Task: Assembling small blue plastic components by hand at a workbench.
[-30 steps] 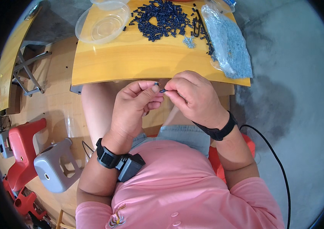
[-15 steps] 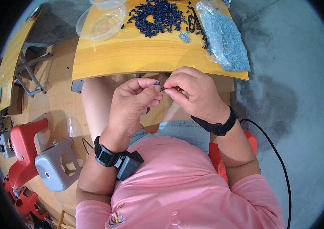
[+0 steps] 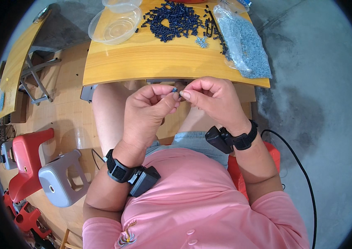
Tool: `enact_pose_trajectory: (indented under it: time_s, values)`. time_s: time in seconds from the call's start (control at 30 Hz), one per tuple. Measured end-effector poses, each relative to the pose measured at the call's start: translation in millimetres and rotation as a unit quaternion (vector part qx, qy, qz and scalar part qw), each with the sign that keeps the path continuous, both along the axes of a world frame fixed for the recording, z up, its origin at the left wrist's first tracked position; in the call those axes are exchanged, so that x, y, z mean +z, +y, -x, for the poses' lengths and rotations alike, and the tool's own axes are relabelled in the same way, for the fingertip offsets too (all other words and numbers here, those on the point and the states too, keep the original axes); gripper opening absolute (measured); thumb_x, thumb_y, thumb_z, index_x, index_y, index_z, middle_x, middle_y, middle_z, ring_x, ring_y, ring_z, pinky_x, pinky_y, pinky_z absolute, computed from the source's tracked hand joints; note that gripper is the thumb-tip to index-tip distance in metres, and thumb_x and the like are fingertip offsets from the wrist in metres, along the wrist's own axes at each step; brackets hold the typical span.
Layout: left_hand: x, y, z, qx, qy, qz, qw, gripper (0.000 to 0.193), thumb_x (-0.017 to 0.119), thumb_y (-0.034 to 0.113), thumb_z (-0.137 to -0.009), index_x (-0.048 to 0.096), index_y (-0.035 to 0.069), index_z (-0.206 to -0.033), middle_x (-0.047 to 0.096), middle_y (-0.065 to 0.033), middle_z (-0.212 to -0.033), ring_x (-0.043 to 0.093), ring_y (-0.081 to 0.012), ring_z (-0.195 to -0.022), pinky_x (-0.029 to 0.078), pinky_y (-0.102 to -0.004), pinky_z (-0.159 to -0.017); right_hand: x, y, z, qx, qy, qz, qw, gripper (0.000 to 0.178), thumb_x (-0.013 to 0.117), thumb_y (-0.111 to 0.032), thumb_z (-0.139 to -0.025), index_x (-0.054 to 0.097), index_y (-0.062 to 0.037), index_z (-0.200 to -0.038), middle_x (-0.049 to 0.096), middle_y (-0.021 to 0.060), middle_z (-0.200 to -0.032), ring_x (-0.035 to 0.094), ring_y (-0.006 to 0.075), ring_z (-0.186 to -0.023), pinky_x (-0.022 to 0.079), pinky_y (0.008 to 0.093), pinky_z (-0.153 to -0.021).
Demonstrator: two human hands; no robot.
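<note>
Likely a small workshop: heaped dark parts (image 3: 183,20), clear bag (image 3: 244,45) of tiny pieces, yellow table (image 3: 142,60).

Table (image 3: 155,62) free along front; dark pile (image 3: 180,23) blocks beyond; bag (image 3: 244,45), right.

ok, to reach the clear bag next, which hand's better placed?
Right, likely: the clear bag lies rightmost on the table, nearer the right hand. The left hand is farther and pinches a small dark piece. Can't tell whether the right is empty.
</note>
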State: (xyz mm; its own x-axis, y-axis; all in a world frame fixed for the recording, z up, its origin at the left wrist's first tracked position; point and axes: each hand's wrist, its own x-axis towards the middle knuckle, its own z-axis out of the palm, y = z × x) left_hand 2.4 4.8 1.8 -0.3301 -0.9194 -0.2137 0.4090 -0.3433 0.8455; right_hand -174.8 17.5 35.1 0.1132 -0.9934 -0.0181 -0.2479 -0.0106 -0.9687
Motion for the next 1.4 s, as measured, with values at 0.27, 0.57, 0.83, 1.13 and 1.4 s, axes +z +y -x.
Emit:
enact_pose_trajectory:
  time_s: [0.27, 0.57, 0.83, 1.13, 1.4]
  values:
    - [2, 4, 4, -0.003, -0.016, 0.011, 1.000, 0.019, 0.069, 0.004, -0.085, 0.063, -0.005, -0.100, 0.067, -0.0075, -0.085, 0.063, -0.0091, -0.075, 0.051, -0.0194, -0.067, -3, 5, 3, -0.004, -0.042, -0.039, 0.998, 0.017, 0.069, -0.011, -0.085, 0.068, 0.0059, -0.088, 0.067, 0.0053, -0.075, 0.061, 0.0062, -0.067, 0.050, 0.0188, -0.059]
    - [3, 5, 4, -0.040, -0.054, -0.019, 0.998, 0.020, 0.069, 0.012, -0.086, 0.065, 0.001, -0.103, 0.070, -0.0057, -0.087, 0.065, -0.0092, -0.072, 0.048, -0.0169, -0.061, -1, 8, 14, -0.050, -0.072, -0.015, 0.996, 0.012, 0.068, -0.008, -0.084, 0.070, 0.0014, -0.092, 0.068, 0.0029, -0.079, 0.060, 0.0057, -0.069, 0.049, 0.0192, -0.062]
    - [4, 4, 6, -0.084, -0.017, -0.042, 0.995, 0.020, 0.063, 0.006, -0.089, 0.065, -0.001, -0.107, 0.070, -0.0105, -0.092, 0.067, -0.0154, -0.079, 0.055, -0.0259, -0.073, -2, 8, 18, -0.044, -0.032, 0.061, 0.997, 0.012, 0.070, -0.005, -0.082, 0.070, -0.0005, -0.093, 0.066, 0.0024, -0.080, 0.058, 0.0063, -0.069, 0.046, 0.0195, -0.062]
    - [5, 4, 5, -0.102, 0.000, -0.036, 0.994, 0.020, 0.063, 0.006, -0.089, 0.065, -0.001, -0.107, 0.069, -0.0116, -0.091, 0.066, -0.0152, -0.077, 0.054, -0.0265, -0.070, 1, 8, 23, 0.004, 0.067, 0.106, 0.992, 0.014, 0.068, -0.001, -0.081, 0.069, 0.0008, -0.095, 0.063, 0.0042, -0.082, 0.058, 0.0091, -0.074, 0.044, 0.0210, -0.064]
    - [2, 4, -1, -0.140, 0.083, -0.098, 0.982, 0.020, 0.063, 0.009, -0.089, 0.065, 0.000, -0.107, 0.069, -0.0114, -0.089, 0.066, -0.0169, -0.078, 0.053, -0.0263, -0.069, -4, 4, 25, 0.042, -0.001, 0.142, 0.989, 0.015, 0.068, 0.002, -0.078, 0.071, -0.0009, -0.093, 0.065, 0.0067, -0.081, 0.059, 0.0097, -0.072, 0.045, 0.0219, -0.060]
